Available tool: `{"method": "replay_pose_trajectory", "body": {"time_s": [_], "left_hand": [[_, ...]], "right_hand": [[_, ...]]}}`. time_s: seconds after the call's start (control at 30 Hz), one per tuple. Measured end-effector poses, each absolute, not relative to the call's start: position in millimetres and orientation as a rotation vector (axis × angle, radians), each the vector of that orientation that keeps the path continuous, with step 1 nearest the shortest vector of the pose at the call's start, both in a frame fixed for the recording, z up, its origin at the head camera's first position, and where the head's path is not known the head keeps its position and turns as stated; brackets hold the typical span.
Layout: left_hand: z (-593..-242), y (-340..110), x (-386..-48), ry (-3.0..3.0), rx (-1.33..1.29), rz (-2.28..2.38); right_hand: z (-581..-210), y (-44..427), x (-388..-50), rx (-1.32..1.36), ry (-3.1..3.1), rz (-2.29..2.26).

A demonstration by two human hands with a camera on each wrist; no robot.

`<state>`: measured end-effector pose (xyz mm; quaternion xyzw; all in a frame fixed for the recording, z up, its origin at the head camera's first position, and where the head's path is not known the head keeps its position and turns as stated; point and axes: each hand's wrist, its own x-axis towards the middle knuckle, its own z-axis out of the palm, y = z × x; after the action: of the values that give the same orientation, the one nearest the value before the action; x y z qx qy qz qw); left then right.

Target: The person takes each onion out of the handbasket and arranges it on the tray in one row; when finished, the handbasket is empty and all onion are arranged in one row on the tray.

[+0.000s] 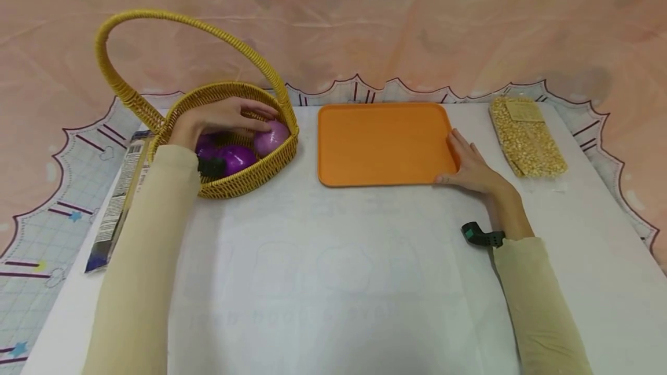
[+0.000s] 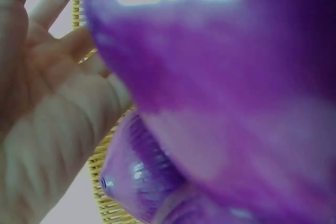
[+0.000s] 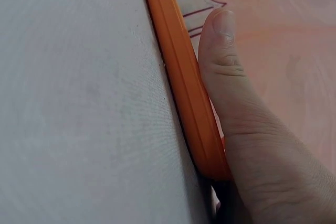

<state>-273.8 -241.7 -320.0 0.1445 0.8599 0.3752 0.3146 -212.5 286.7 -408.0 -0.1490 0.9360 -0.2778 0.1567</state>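
In the head view my left hand [image 1: 229, 114] reaches into a yellow wicker basket [image 1: 245, 181] with a tall arched handle. Its fingers extend over a pale purple onion [image 1: 272, 139] and seem to touch its top. Glossy darker purple onions [image 1: 237, 158] lie closer to the wrist. The left wrist view has one purple surface [image 2: 220, 77] filling much of the picture, with a smaller, pointed onion [image 2: 139, 171] below. My right hand [image 1: 471, 169] spreads around the near right corner of an orange tray [image 1: 385, 143], its thumb [image 3: 226, 72] straight along the rim.
A bag of yellow corn kernels [image 1: 528, 138] lies right of the tray. Left of the basket, partly under the left sleeve, is a flat printed packet [image 1: 117, 207]. White sheeting [image 1: 333, 271] covers the table, and a patterned pink cloth [image 1: 365, 28] hangs behind it.
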Motion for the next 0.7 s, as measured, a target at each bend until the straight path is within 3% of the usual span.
{"method": "replay_pose_trajectory", "body": {"time_s": [0.7], "left_hand": [[-318,-226,-282,2.210,0.486,0.741]], "right_hand": [[-410,288,-213,-0.415,2.671,-0.830]]}}
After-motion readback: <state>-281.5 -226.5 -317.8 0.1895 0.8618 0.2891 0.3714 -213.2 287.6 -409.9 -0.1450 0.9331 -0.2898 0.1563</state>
